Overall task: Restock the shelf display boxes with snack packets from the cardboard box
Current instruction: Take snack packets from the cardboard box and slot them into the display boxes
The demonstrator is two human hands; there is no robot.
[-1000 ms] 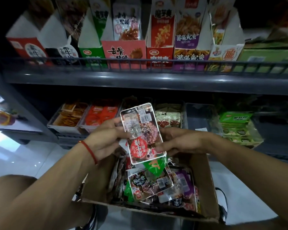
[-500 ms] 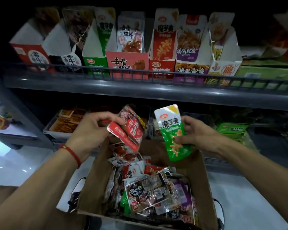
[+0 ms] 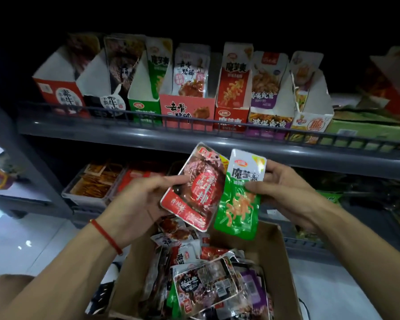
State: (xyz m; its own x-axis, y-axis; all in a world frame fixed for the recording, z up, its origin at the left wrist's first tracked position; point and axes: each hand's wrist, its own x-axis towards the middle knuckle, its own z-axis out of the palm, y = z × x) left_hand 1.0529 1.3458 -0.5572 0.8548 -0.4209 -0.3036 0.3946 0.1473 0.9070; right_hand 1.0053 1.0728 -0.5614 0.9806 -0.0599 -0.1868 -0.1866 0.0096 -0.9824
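My left hand grips a red snack packet with a meat picture, front facing me. Beside it, my right hand pinches a green and white packet. Both packets are held up side by side above the open cardboard box, which is full of several mixed packets. On the upper shelf stands a row of display boxes: a red one at the left, a green one, a pink one, another red one and a purple one.
A grey wire rail runs along the upper shelf's front edge. The lower shelf holds clear trays of orange and red snacks, plus green packs at the right. White shiny floor lies to the left.
Both hands rose from the box toward the upper shelf. The red packet turned face-on to me and now sits right beside the green packet. The view tilted upward.
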